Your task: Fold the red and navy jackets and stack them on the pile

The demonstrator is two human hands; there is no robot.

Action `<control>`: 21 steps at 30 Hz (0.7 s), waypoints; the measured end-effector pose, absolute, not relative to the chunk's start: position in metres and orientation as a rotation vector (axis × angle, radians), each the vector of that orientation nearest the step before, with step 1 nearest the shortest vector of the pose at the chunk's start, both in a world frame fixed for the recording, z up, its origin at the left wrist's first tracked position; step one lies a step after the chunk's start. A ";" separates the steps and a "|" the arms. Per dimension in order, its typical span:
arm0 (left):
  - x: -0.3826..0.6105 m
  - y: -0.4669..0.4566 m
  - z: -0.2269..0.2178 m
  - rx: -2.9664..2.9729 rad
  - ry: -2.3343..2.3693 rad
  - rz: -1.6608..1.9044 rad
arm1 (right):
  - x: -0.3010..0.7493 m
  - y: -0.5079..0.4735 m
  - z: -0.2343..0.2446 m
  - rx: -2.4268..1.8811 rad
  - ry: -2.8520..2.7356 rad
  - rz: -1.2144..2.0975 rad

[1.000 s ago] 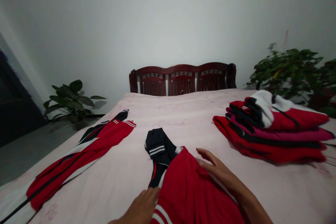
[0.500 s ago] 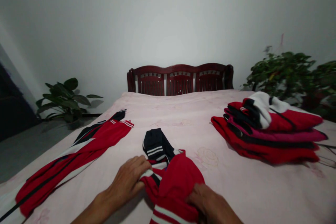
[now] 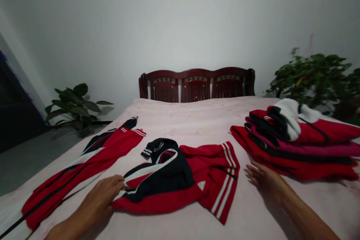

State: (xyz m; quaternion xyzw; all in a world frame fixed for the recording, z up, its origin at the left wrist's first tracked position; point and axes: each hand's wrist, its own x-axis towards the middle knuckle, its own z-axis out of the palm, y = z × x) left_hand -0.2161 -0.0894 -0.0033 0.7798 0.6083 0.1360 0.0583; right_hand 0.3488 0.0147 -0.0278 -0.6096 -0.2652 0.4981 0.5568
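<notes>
A red, navy and white track jacket (image 3: 165, 176) lies crumpled at the middle front of the bed, its white-striped red hem toward the right. My left hand (image 3: 105, 193) is closed on the jacket's left end. A navy sleeve end with white stripes sticks out at the back. To the right of the hem, my right hand (image 3: 263, 178) is held with fingers apart and nothing in it. It is close to the front left edge of a stack of folded clothes (image 3: 298, 157) in red, magenta, black and white.
Along the bed's left side lies a long red, navy and white garment (image 3: 84, 167). The pink bedsheet (image 3: 182, 120) reaches back to a dark wooden headboard (image 3: 197, 86). A leafy plant (image 3: 75, 108) stands on the floor at left, another plant (image 3: 317, 78) at right.
The jacket was bunched under both hands and is now spread out sideways. My right hand has let go and moved right toward the stack; my left hand has shifted left with the jacket's end.
</notes>
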 end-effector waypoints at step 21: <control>-0.148 -0.087 0.006 2.431 1.515 0.662 | 0.348 0.072 0.040 -1.692 -1.487 0.278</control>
